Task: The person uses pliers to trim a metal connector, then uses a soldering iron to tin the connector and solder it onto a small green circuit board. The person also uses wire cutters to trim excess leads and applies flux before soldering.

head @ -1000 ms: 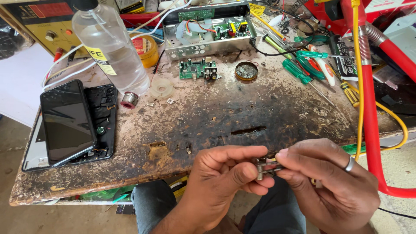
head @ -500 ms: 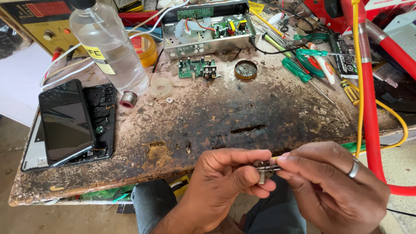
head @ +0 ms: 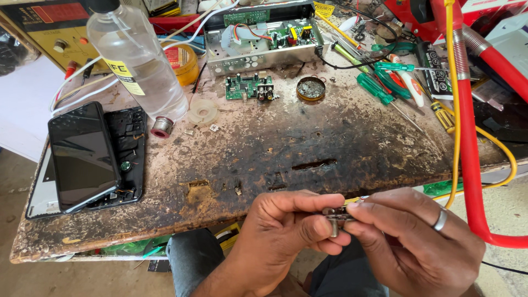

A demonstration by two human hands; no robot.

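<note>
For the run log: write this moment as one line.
left hand: pinching small metal part | right hand: pinching same part | place: at front edge of worn workbench | nearby: phone, clear bottle

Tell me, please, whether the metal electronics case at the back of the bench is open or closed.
Open. The metal case has no top cover, so its green circuit board and coloured wires show from above.

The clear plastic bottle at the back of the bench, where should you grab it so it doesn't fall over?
Probably grip the clear plastic bottle around its round middle, about where the yellow label wraps it, reaching in from the front. It leans, so a hold on the wide body should steady it better than one on the narrow black cap. Its base sits close to the small solder spool, so lift straight up.
</note>
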